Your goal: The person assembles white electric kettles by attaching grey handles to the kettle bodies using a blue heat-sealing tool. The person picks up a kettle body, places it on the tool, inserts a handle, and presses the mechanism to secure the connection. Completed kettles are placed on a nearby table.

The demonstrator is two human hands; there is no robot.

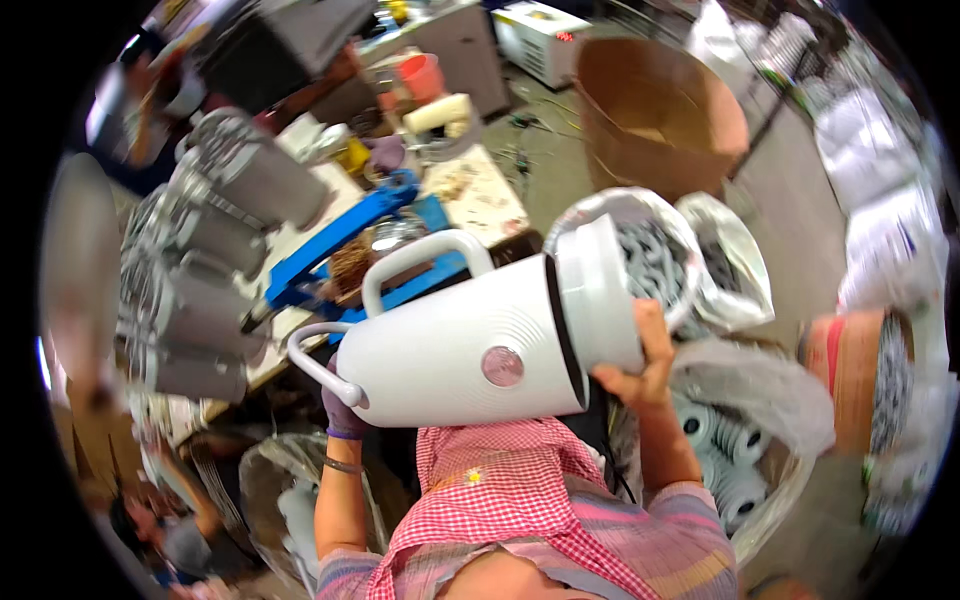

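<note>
A large white thermos jug (440, 350) lies sideways in front of my chest, its side handle up and a looped bail handle at its left end. My gloved left hand (343, 412) holds that left end; its fingers are mostly hidden behind the jug. At the right end sits a light grey collar-like base (597, 285), with a dark band between it and the white body. My bare right hand (648, 362) grips the base's rim, thumb below and fingers around the edge. A round pinkish sticker (502, 366) is on the jug's side.
Several grey jugs (205, 305) stand on the left of the worktable (480, 195), beside a blue lever tool (340, 235). Bags of grey parts (650, 255) and a bag of grey spools (725, 440) flank my right. A large cardboard drum (655, 120) stands beyond. Another person (175, 530) is at lower left.
</note>
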